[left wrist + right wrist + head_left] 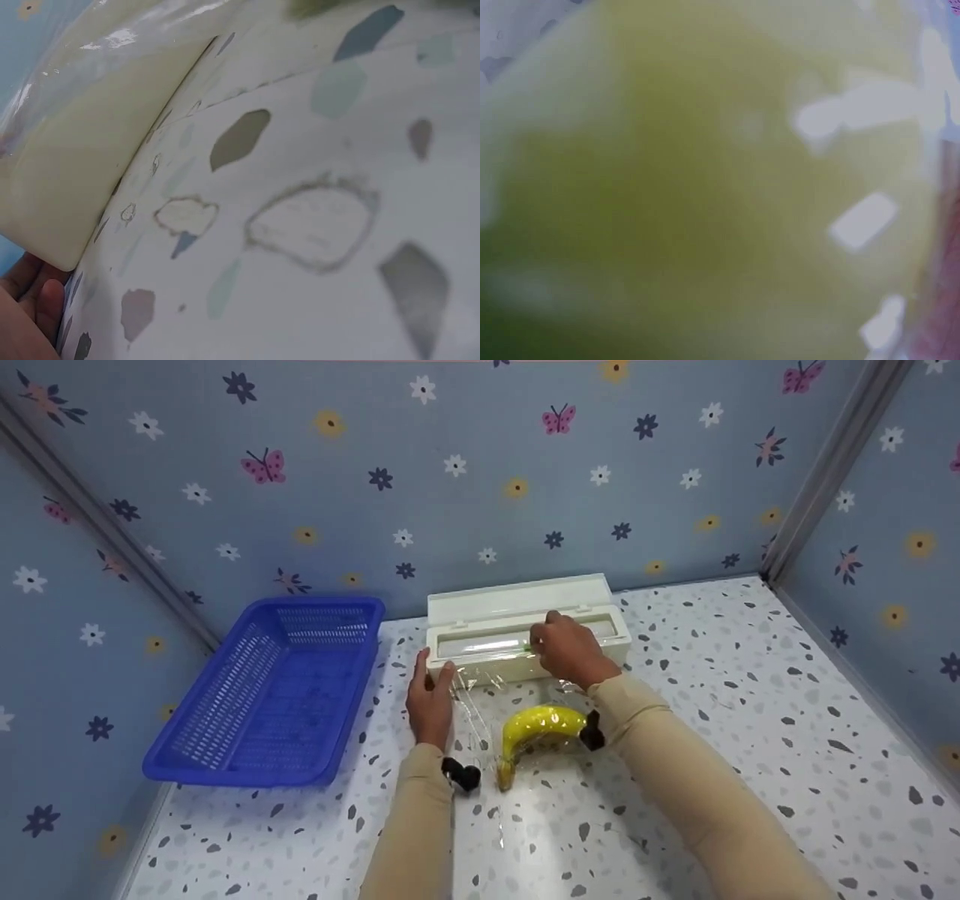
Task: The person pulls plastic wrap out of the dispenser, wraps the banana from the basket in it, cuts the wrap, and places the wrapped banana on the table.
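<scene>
A white cling film dispenser (517,669) stands against the back wall, its lid (517,597) raised and a roll of film (480,645) inside. My left hand (431,706) holds its left end, thumb at the front corner. Over the roll, my right hand (568,648) has curled fingers pinching a small green piece (528,647), mostly hidden by them. Clear cling film (472,712) stretches from the dispenser toward me across a yellow banana (541,721), which lies between my forearms. The right wrist view is filled by the blurred banana (667,187) under shiny film.
A blue plastic basket (300,712) with mesh sides stands to the left. Flower-patterned panels (465,510) enclose the speckled white table (750,720) at the back and both sides. A black wrist mount (462,774) sits beside the banana's stem.
</scene>
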A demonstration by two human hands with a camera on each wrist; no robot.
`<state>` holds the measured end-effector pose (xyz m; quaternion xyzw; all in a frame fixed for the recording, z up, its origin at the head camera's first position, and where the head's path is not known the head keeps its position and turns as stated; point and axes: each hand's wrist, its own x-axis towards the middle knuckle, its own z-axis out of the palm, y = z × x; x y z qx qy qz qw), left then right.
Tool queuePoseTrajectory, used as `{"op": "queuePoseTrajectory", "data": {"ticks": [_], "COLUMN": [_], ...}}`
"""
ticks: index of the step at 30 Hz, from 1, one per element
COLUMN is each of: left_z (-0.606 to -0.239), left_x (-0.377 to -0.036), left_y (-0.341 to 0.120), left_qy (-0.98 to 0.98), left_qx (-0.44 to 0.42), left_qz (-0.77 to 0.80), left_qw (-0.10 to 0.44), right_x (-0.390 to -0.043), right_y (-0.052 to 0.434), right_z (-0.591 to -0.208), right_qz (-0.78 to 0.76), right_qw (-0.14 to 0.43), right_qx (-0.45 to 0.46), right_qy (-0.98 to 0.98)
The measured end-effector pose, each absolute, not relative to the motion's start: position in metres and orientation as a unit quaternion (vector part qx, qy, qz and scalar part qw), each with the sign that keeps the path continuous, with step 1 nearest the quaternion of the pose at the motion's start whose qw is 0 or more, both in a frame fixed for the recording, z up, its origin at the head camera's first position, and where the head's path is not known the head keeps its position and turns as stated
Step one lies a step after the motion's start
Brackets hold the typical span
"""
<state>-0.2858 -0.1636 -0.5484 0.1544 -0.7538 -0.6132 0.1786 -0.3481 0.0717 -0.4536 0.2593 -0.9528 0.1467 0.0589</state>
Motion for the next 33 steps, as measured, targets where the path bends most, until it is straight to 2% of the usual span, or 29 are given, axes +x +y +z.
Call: {"op": "queuePoseTrajectory", "data": {"ticks": [7, 13, 17, 24, 33], "left_z": [-0.548, -0.547, -0.546, -0.547, -0.551], "left_x": [-0.285, -0.284, -0.285, -0.285, -0.287], "left_y": [-0.162, -0.163, -0.164, -0.167, -0.161], "left_qy": [-0.744, -0.762, -0.770, -0.772, -0.785], "left_qx": [0.152, 0.141, 0.143, 0.166, 0.176], "left_qz": [-0.629, -0.610, -0.600, -0.593, -0.571], "left_qw": [0.167, 0.165, 0.163, 0.157, 0.163], "right_x": [-0.349, -0.356, -0.362, -0.370, -0.367], "right_y": [0.077, 0.090, 0.094, 0.088, 0.075], "right_z": [-0.454, -0.445, -0.435, -0.434, -0.435], "right_qz": [0.174, 0.298, 0.293, 0.246, 0.182], "right_qw": [0.047, -0.059, -0.101, -0.078, -0.044], "right_qx": [0.259, 0.262, 0.284, 0.341, 0.302], "right_qy": [-0.949, -0.916, -0.907, -0.904, -0.935]}}
